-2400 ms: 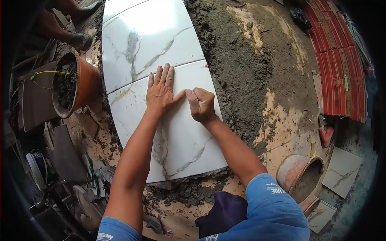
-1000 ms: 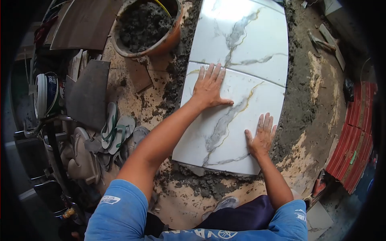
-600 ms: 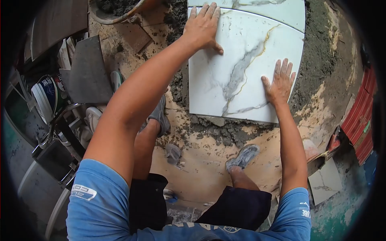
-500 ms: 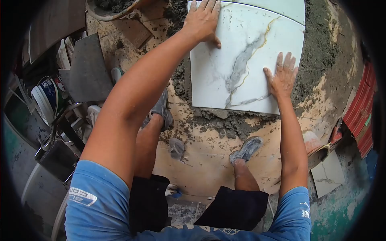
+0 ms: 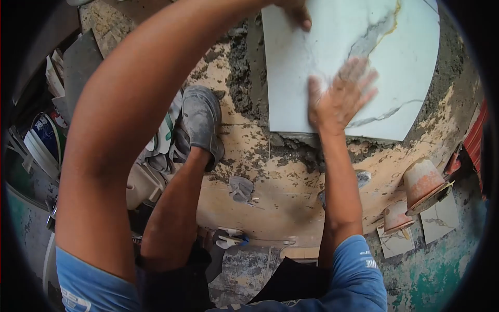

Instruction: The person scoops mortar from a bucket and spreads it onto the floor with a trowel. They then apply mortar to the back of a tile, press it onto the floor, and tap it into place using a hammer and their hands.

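Observation:
A large white marble-patterned tile (image 5: 293, 78) with grey and gold veins lies on wet grey mortar (image 5: 240, 73). My right hand (image 5: 340, 99) is flat over the tile's lower middle, its spread fingers blurred by motion. At the tile's upper left is my left hand (image 5: 296, 11), cut off by the top edge of the view. Its thumb is stretched out against the white surface, and the other fingers are out of sight. Rough mortar also shows under the tile's near edge.
Two mortar-stained buckets (image 5: 423, 179) and pieces of cut tile (image 5: 439, 218) are at the right. Loose grey sandals (image 5: 241, 189) lie on the splattered floor. At the left are a dark tile piece (image 5: 83, 73), a blue-and-white shoe (image 5: 44, 135) and my shod foot (image 5: 200, 117).
My right hand has moved left from the tile's right edge to its lower middle. The view has shifted, so my left hand is now partly cut off at the top.

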`<state>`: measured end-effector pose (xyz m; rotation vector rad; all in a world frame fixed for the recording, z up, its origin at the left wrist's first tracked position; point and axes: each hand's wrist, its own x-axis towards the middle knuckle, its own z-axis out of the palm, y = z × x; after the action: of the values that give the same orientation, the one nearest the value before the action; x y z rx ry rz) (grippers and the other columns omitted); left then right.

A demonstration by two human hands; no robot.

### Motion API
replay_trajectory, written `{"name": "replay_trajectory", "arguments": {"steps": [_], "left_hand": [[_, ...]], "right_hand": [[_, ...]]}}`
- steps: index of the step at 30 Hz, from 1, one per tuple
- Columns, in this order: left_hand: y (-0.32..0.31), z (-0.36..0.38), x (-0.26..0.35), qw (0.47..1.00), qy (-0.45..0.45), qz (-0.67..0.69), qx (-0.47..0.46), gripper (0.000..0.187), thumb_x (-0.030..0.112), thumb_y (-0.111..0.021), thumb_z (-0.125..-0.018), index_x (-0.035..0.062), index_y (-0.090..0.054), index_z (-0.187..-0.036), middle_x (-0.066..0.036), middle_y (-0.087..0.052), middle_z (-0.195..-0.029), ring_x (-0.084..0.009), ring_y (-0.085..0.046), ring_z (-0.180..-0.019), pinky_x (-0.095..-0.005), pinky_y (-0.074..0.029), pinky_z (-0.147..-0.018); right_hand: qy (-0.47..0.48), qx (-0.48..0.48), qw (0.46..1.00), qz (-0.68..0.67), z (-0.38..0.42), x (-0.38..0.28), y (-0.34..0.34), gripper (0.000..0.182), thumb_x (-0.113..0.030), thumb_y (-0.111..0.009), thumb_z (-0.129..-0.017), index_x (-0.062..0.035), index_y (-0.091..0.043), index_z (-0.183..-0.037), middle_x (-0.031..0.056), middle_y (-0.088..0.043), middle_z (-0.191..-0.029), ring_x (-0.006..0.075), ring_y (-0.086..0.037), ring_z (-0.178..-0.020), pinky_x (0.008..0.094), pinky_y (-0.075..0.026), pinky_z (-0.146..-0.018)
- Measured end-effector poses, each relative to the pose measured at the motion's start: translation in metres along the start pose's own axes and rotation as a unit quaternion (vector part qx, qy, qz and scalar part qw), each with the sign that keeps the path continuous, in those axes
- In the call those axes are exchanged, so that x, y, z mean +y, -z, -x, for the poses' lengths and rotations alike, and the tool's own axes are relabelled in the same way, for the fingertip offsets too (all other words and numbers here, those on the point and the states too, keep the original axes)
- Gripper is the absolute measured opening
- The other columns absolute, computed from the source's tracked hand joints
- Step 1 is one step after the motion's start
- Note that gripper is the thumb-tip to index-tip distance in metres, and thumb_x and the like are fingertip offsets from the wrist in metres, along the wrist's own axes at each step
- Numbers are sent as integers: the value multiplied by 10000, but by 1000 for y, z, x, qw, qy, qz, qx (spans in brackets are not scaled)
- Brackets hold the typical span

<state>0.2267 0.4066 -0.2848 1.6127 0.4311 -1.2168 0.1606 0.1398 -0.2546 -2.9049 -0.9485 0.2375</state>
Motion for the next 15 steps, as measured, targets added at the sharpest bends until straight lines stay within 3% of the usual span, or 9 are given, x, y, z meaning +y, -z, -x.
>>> {"name": "replay_trajectory", "arguments": {"steps": [1,2,3,6,8,9,12,14,15], "left_hand": [[0,18,18,937,-48,-258,230,1336,501,-893,-497,-59,-169,-1470,-310,-165,-1520,-402,-175,-1431,-452,-241,-1154],[-4,45,37,760,-87,-480,429,1337,509,-891,-499,-60,-170,-1470,-312,-166,-1519,-400,-175,-1432,-450,-239,-1155],[-13,85,58,821,-75,-439,356,1333,522,-887,-507,-55,-170,-1472,-308,-168,-1520,-396,-177,-1432,-453,-228,-1160],[-24,94,60,788,-71,-463,398,1337,531,-886,-502,-52,-175,-1472,-302,-171,-1522,-394,-180,-1432,-460,-221,-1161],[-23,97,63,790,-68,-463,396,1341,534,-886,-497,-52,-176,-1472,-298,-175,-1523,-394,-181,-1432,-467,-219,-1160],[-24,96,63,794,-64,-463,390,1345,537,-886,-493,-52,-177,-1472,-295,-178,-1524,-394,-182,-1431,-475,-216,-1159],[-20,75,51,765,-71,-478,426,1352,544,-886,-484,-52,-181,-1471,-290,-191,-1521,-395,-189,-1429,-483,-220,-1155],[-26,89,60,781,-66,-470,405,1349,545,-885,-487,-52,-181,-1471,-289,-197,-1519,-393,-191,-1428,-484,-217,-1155],[-24,95,65,793,-58,-464,391,1346,545,-883,-490,-51,-181,-1471,-287,-203,-1518,-391,-194,-1428,-484,-215,-1156]], "right_hand": [[-8,28,998,-56,0,-2,-4,914,-711,-235,-906,-76,-26,-1530,139,-6,-1599,383,12,-1461,591,33,-1137],[-6,23,998,-56,2,-2,-1,914,-711,-235,-906,-76,-26,-1530,139,-6,-1599,383,12,-1461,591,33,-1137],[-10,31,998,-61,6,3,9,916,-711,-231,-907,-69,-27,-1528,146,-6,-1597,378,12,-1461,589,19,-1141],[-25,145,983,-112,-10,10,69,845,-640,-231,-954,-25,-85,-1516,174,-38,-1588,321,13,-1470,500,5,-1172],[60,261,946,-182,-18,27,100,766,-544,-271,-994,-4,-103,-1509,185,-39,-1586,311,8,-1471,480,-21,-1175],[58,261,946,-182,-16,27,92,766,-544,-271,-994,-4,-103,-1509,185,-39,-1586,311,8,-1471,480,-21,-1175],[-100,148,984,-29,-1,25,30,796,-540,-313,-990,34,-99,-1498,208,-38,-1581,329,0,-1470,496,-38,-1170],[-122,-24,992,5,6,16,4,920,-678,-248,-929,-7,-5,-1510,189,55,-1583,353,51,-1461,512,15,-1166],[-122,-15,992,3,1,16,2,920,-678,-248,-929,-7,-5,-1510,189,55,-1583,353,51,-1461,512,15,-1166]]}}
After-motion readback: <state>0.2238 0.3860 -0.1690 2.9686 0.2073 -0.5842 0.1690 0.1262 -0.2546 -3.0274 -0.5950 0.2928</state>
